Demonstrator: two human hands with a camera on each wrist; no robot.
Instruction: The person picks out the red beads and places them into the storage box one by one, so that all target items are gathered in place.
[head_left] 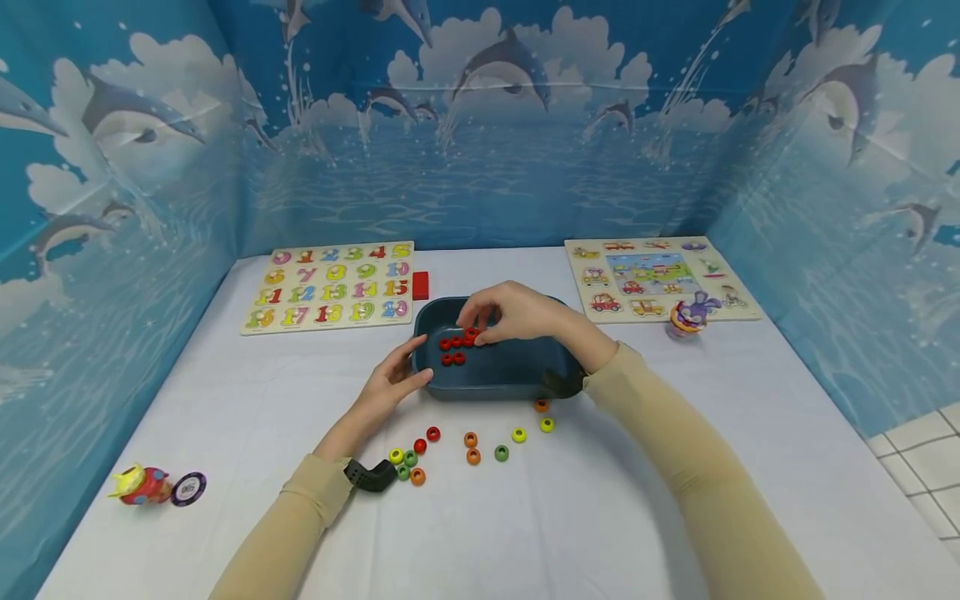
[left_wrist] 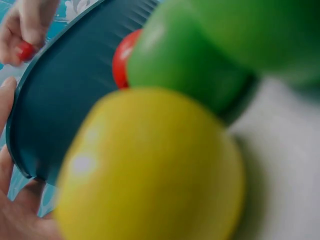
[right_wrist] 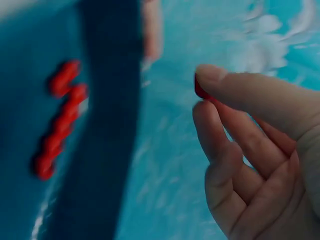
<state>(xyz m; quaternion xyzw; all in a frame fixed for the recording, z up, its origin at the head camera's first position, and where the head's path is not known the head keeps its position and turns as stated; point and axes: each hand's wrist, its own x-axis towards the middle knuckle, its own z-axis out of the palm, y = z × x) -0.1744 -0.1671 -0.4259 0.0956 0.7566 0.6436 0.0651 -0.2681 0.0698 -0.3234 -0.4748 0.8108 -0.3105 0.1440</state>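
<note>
My right hand (head_left: 517, 312) is over the dark blue-green tray (head_left: 510, 390), pinching a small red bead (right_wrist: 200, 89) between thumb and fingertip. Several red beads (head_left: 457, 342) lie below it on the left part of the tray floor, in a slanted row with a pair nearer the front. At the tray's left end, my left hand (head_left: 386, 383) has its fingers and thumb spread along the rim. Close by the left wrist lie yellow, green, orange and red beads; a yellow bead (left_wrist: 150, 165) and a green bead (left_wrist: 185, 60) loom large in the left wrist view.
Loose orange beads (head_left: 470, 439) and others lie before the tray. Behind stand a number puzzle board (head_left: 330, 287), a red block (head_left: 421, 286) and a vehicle puzzle board (head_left: 592, 304) with a rabbit toy (head_left: 690, 315). A red toy (head_left: 144, 485) and round chip (head_left: 188, 489) lie left.
</note>
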